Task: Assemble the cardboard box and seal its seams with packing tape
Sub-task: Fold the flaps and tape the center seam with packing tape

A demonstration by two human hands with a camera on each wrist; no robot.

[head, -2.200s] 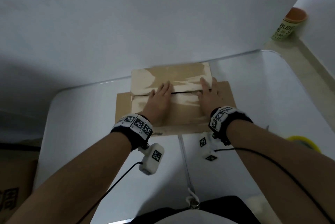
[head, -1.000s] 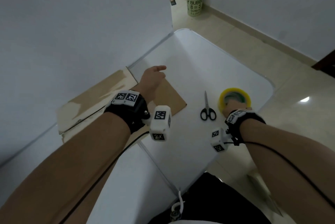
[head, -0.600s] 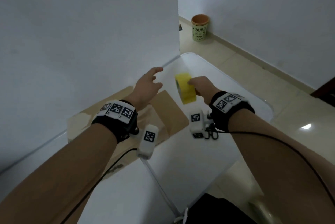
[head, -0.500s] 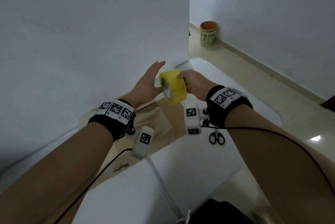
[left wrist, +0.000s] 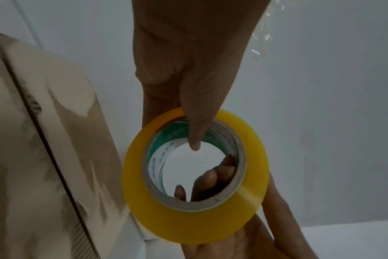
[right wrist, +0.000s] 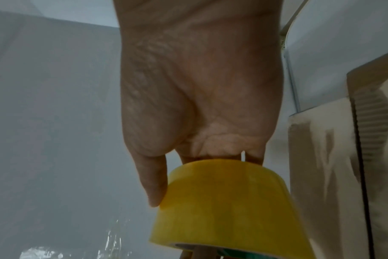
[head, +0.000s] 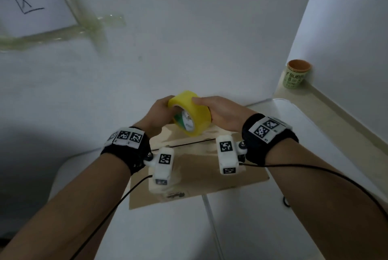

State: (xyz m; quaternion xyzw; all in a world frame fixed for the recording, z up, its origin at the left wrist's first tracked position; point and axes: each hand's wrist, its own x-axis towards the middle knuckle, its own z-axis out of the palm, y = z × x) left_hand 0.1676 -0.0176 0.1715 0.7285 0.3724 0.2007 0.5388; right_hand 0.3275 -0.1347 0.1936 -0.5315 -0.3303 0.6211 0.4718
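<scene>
A yellow roll of packing tape (head: pixel 190 112) hangs in the air above the cardboard box (head: pixel 195 167), held between both hands. My left hand (head: pixel 161 110) grips its left side, with the thumb hooked into the core of the tape roll (left wrist: pixel 194 175). My right hand (head: pixel 218 110) grips the right side, thumb on the outer face of the roll (right wrist: pixel 222 201) and fingers behind it. The box lies on the white table (head: pixel 168 228) with its top flaps folded shut, a dark centre seam (head: pixel 189 143) running across it.
A white wall stands just behind the box, with a taped paper sheet (head: pixel 31 1) at upper left. A green cup (head: pixel 296 76) sits on the floor at far right. Scissor handles (head: pixel 286 202) peek out beside my right forearm.
My right hand picked the tape roll off the table and brought it left over the box. My left hand lifted off the flaps and took hold of the roll's other side.
</scene>
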